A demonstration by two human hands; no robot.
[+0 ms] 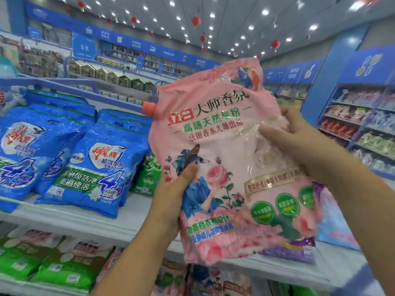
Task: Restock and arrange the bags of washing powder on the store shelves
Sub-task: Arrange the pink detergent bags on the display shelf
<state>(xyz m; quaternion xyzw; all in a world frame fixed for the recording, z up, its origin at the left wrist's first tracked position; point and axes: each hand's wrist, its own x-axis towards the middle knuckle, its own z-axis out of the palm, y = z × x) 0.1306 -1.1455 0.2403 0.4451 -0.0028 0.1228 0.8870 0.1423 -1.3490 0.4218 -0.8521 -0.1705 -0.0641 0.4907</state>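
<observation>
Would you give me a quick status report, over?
Left hand and right hand gripping pink bag, held up. Blue bags on shelf. Nothing blocking.

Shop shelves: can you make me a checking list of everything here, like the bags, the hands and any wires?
Surface: white shelf, with another shelf below.
Job's things: pink bag held up in front of the shelf; its red cap is on; blue bags stand in rows on the shelf.
Clutter: green bags and more pink ones on the lower shelf; a purple bag behind the pink bag.
Grippers: left hand grips the pink bag's left edge; right hand grips its right side.
Cables: nothing seen.
Surroundings: blue store aisles, red lanterns, ceiling lights.
</observation>
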